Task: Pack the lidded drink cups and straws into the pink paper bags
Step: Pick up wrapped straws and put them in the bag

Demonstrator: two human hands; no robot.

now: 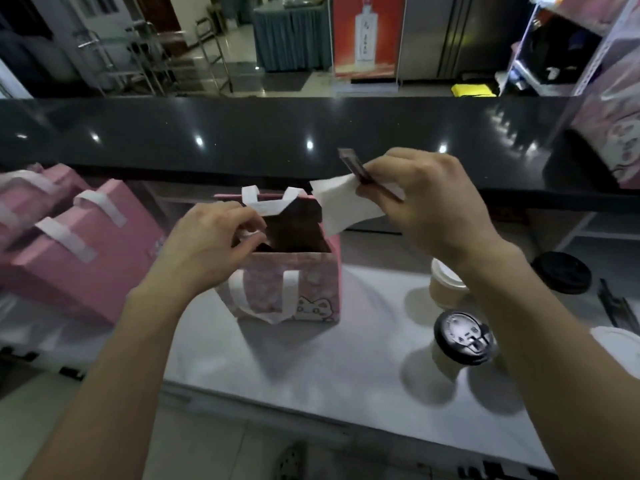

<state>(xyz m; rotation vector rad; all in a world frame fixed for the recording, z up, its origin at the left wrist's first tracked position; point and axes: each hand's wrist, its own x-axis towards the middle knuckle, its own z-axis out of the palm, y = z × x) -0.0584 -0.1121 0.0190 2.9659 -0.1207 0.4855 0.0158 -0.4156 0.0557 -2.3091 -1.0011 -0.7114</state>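
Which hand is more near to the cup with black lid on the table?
Right. The right hand is above and behind the black-lidded cup, holding a straw and napkin. The left hand is farther left, its grip on the bag rim.

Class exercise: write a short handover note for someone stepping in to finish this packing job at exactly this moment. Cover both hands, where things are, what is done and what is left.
Left hand pinches the near rim of the open pink bag, holding it open on the white counter.
Right hand pinches a wrapped straw and a white napkin above the bag's mouth.
Whether a cup is inside the bag cannot be told.
Done: other pink bags stand at left.
Left: drop the straw and napkin in; then pack the black-lidded cup and the white-lidded cup.
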